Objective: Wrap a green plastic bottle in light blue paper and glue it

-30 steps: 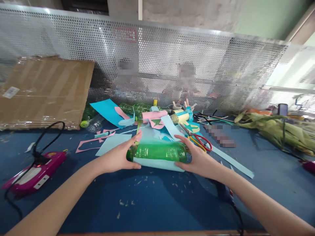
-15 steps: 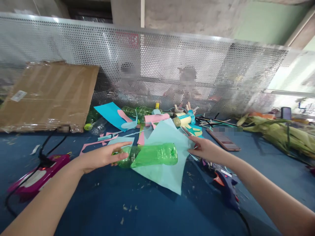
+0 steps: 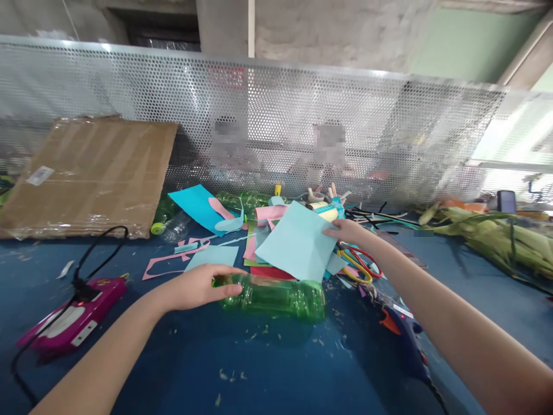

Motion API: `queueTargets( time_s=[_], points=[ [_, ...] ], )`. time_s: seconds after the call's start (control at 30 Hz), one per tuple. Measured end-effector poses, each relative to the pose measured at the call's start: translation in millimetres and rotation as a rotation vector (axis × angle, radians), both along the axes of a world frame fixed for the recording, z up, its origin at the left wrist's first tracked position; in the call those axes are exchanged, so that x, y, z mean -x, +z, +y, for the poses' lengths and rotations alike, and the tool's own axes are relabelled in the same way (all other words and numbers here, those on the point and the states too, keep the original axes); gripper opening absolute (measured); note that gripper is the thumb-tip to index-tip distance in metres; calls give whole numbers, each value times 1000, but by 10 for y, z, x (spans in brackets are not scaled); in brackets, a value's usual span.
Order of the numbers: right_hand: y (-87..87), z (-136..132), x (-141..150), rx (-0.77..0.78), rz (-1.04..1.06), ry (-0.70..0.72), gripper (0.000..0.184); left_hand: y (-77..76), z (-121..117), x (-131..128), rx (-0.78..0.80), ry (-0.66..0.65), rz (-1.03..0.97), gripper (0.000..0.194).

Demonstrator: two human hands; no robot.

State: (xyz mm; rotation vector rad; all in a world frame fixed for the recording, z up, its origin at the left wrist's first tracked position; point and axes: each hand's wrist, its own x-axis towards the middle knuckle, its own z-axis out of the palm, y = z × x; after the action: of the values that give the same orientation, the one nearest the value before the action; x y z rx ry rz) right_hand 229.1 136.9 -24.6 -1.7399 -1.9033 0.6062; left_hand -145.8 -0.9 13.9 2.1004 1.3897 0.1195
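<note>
My left hand (image 3: 207,287) is wrapped around the left end of a clear green plastic bottle (image 3: 280,297), which lies on its side at the front of the paper pile. Between the fingers of my right hand (image 3: 345,231) is the right edge of a light blue paper sheet (image 3: 298,239), tilted above the other papers. Below my right wrist lie scissors (image 3: 367,266) with red and yellow handles. Further back are pink paper strips, a bright blue sheet (image 3: 199,207) and a yellow-wrapped bottle (image 3: 325,211) with a blue band.
A magenta power strip (image 3: 71,317) with a black cord lies left. At right are a dark blue glue gun (image 3: 406,334), a phone (image 3: 400,246) partly behind my arm, and corn husks (image 3: 479,236). Cardboard (image 3: 95,173) leans against the perforated metal screen (image 3: 367,115); people show behind it.
My right hand has lifted the light blue sheet back and up, uncovering red paper and the scissors. The green bottle in my left hand has come slightly nearer and to the right.
</note>
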Motion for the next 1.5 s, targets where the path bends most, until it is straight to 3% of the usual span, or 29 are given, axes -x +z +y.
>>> queueTargets(
  time_s=[0.13, 0.33, 0.57, 0.73, 0.8, 0.9, 1.0, 1.13, 1.23, 1.5],
  points=[
    [-95, 143, 161, 89, -76, -2, 29, -40, -1, 8, -92, 7, -2, 71],
    [-168, 155, 174, 30, 15, 49, 29, -81, 2, -15, -89, 1, -118, 73],
    [149, -68, -71, -171, 278, 126, 29, -156, 172, -107, -180, 236, -288, 71],
    [337, -222, 32, -252, 398, 227, 22, 21, 460, -438, -218, 207, -326, 109],
    [366, -256, 108, -286, 424, 273, 23, 120, 599, -599, -204, 188, -388, 114],
    [379, -303, 187, -364, 430, 306, 29, 223, 793, -787, -34, 141, -506, 82],
    [378, -379, 237, -428, 406, 307, 33, 247, 931, -906, 63, 76, -474, 78],
    [399, -518, 327, -479, 350, 306, 38, 198, 1012, -1010, -31, -78, -405, 81],
    [444, -591, 401, -493, 299, 322, 46, 160, 1014, -1053, -53, -122, -363, 75],
    [567, -678, 371, -348, 209, 374, 53, 145, 987, -1035, -92, -63, -339, 48]
  ],
)
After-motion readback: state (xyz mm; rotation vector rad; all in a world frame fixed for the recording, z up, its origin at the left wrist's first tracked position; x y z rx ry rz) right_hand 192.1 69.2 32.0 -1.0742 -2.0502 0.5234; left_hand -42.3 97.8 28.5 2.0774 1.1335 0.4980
